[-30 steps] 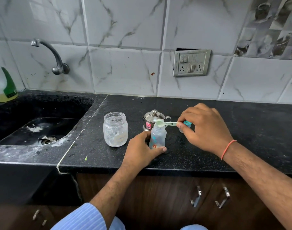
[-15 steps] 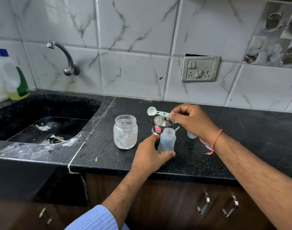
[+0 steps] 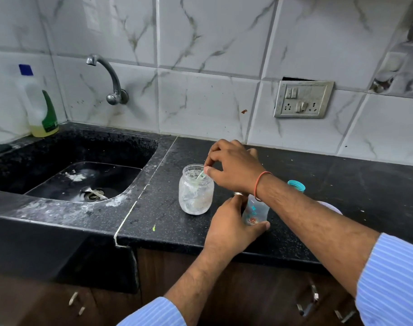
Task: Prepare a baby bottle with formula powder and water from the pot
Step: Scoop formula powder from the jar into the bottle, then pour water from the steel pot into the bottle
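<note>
A clear glass jar (image 3: 196, 196) with white powder residue stands open on the black counter (image 3: 341, 184). My right hand (image 3: 233, 168) pinches the handle of a pale green scoop (image 3: 200, 177), whose bowl end dips inside the jar. My left hand (image 3: 231, 224) grips the small clear baby bottle (image 3: 255, 210), upright on the counter just right of the jar. My right wrist crosses over the bottle's top and hides it. The steel pot is almost wholly hidden behind my right hand.
A teal bottle cap (image 3: 296, 184) lies right of my wrist. A black sink (image 3: 83, 180) with a wall tap (image 3: 106, 76) is at the left, and a detergent bottle (image 3: 40, 107) stands in the corner. A socket plate (image 3: 303, 100) is on the tiled wall.
My right hand has carried the scoop from over the baby bottle leftward and down into the jar. The left hand has kept hold of the bottle. The view shifted left.
</note>
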Tool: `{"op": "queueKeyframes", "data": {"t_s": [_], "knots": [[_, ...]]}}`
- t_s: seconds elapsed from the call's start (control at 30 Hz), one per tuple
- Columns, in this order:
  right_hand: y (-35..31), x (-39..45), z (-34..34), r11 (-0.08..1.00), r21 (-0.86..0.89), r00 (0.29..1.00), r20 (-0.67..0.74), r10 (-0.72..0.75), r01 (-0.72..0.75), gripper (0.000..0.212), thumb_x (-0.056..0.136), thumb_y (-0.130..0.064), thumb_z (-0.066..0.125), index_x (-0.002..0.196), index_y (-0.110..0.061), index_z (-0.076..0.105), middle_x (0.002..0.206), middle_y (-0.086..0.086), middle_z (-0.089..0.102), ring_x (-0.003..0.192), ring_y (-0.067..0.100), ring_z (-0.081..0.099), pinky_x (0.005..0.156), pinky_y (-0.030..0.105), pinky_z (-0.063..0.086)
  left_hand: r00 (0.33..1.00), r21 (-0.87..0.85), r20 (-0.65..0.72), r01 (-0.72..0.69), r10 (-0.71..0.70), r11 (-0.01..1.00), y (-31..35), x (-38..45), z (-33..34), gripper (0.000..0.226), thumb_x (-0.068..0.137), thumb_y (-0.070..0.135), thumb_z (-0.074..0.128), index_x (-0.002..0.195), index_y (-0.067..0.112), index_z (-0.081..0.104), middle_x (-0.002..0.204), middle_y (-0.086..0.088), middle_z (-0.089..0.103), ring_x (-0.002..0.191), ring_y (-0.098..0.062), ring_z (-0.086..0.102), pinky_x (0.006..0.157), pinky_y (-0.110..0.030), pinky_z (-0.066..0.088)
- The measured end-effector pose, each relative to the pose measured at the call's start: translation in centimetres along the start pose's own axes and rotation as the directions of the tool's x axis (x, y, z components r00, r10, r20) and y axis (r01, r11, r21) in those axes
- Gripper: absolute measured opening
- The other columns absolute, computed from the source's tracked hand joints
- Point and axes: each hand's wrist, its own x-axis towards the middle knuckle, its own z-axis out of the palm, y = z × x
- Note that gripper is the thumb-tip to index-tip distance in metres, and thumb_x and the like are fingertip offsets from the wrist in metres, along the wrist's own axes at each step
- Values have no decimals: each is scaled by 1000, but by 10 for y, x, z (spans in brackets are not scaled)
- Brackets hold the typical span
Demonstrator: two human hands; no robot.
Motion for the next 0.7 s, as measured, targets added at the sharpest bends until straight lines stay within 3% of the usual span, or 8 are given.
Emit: {"op": "queueKeyframes", "data": {"t_s": [0.1,0.37,0.53,0.7], "knots": [[-1,2,5,1000,29,1000,26,0,-1,25,102,-53,54,113,-47,76,122,-20,55,128,12,44,99,53,37,1000,2,-6,-22,22,1000,0,0,0,57,78,51,94,122,33,64,121,16,71,112,-5,69,99,-35,60],[31,-24,-10,980,198,982,-188,25,13,20,103,-45,59,111,-44,77,107,-19,60,114,10,53,95,45,46,1000,35,1,-4,4,999,0,2,2,66,76,57,95,130,34,66,125,17,74,114,-5,71,101,-35,61],[72,-60,-23,958,284,970,-224,97,-30,18,103,-32,64,111,-32,81,94,-16,60,91,5,54,80,25,40,1000,90,2,5,-5,996,-2,6,4,75,74,63,95,135,30,67,124,15,75,110,-9,72,99,-36,62],[109,-94,-21,884,440,916,-268,297,-159,17,103,-29,66,104,-35,81,90,-17,68,74,-4,58,65,8,39,1000,77,-13,5,-4,997,-7,8,6,73,71,65,95,131,32,70,113,16,76,97,-10,72,87,-28,58]]}}
